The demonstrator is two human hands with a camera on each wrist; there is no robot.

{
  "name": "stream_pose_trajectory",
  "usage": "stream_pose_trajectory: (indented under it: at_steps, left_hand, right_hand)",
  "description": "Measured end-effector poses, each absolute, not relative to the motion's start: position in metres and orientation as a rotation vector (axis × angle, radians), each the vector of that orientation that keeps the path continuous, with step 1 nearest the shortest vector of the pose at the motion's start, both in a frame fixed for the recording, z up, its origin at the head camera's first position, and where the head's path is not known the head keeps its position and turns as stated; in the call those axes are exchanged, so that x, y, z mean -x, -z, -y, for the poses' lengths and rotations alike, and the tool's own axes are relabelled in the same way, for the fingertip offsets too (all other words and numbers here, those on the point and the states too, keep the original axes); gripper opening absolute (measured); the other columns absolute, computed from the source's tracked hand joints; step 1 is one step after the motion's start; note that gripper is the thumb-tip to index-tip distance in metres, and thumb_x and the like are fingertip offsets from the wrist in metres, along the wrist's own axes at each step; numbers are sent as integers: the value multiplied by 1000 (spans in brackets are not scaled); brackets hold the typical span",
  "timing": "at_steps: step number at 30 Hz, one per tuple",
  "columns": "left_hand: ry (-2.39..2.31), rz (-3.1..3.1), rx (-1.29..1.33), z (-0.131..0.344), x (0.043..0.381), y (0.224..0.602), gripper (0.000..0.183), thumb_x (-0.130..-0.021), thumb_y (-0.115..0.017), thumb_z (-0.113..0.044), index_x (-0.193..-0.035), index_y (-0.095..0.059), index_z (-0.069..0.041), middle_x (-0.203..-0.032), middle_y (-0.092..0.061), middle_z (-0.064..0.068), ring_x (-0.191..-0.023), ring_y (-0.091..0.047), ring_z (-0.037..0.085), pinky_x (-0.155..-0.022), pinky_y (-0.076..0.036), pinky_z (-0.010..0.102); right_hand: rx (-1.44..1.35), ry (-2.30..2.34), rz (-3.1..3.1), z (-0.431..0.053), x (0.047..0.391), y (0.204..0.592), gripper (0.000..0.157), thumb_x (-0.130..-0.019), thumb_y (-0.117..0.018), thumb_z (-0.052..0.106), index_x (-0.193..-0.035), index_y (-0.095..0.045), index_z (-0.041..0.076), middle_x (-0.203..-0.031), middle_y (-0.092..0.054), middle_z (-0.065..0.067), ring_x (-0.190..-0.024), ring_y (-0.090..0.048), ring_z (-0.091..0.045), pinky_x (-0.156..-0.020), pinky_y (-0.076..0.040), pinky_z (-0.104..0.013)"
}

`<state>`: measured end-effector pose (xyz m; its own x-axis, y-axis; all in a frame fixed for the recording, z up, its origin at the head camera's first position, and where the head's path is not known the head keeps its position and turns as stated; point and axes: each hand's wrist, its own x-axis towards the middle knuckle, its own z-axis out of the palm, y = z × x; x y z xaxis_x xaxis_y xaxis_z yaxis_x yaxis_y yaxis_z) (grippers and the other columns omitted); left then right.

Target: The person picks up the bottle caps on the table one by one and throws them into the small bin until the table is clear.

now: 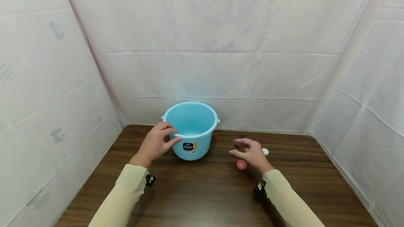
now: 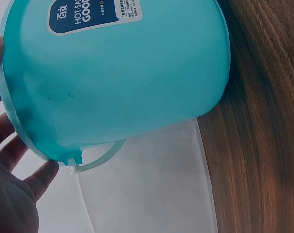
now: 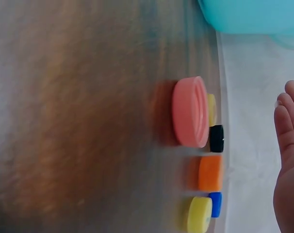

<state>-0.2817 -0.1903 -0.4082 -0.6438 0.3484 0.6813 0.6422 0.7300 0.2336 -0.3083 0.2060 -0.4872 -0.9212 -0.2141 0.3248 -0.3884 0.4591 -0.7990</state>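
"Pink cap (image 1: 241,165), one, on the brown table (image 1: 202,195). Right hand (image 1: 250,153)?"

"Near it, thumb and fingers apart, nothing held."

"Other caps?"

"Orange cap (image 3: 210,173), black cap (image 3: 216,138), blue cap (image 3: 215,204), yellow cap (image 3: 199,214), white cap (image 1: 265,151); the hand partly blocks the head view."

"Left hand (image 1: 156,143)?"

"Clamped on the rim of one blue bucket (image 1: 204,146), label forward, left of the caps."

"Progress?"

"Early, I judge: bucket steadied, visible caps outside it, none lifted. Its near inside is hidden. White sheet (image 1: 268,111) behind."
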Motion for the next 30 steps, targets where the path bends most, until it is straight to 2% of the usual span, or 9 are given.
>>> stream_pose_trajectory:
  at_steps: [3,9,23,30]
  left_hand:
    - [626,2323,734,189,281,407,26,-82,-87,-32,-95,-79,-11,-98,-66,2,-93,-58,18,-79,-59,39]
    - [625,2325,733,190,281,408,26,-82,-87,-32,-95,-79,-12,-98,-66,2,-93,-58,18,-79,-59,40]
    - [635,2328,731,190,282,409,26,-82,-87,-32,-96,-79,-12,-98,-66,2,-93,-58,18,-79,-59,40]
    - [647,2329,726,190,282,409,26,-82,-88,-31,-96,-79,-12,-98,-66,2,-94,-58,18,-80,-60,41]
  right_hand:
    - [-526,-1463,2551,-210,306,491,49,-79,-89,40,-120,-74,18,-125,-72,-14,-112,-70,-33,-101,-52,-59]
    - [-555,-1416,2588,-215,301,497,55,-80,-89,35,-124,-72,6,-124,-73,-11,-111,-70,-30,-99,-55,-54]
    - [-552,-1337,2659,-228,294,510,56,-78,-90,41,-121,-74,10,-119,-74,-4,-108,-69,-26,-93,-57,-49]
    - [-642,-1234,2678,-233,292,514,52,-80,-89,41,-119,-75,9,-110,-74,-2,-102,-71,-24,-86,-59,-37]
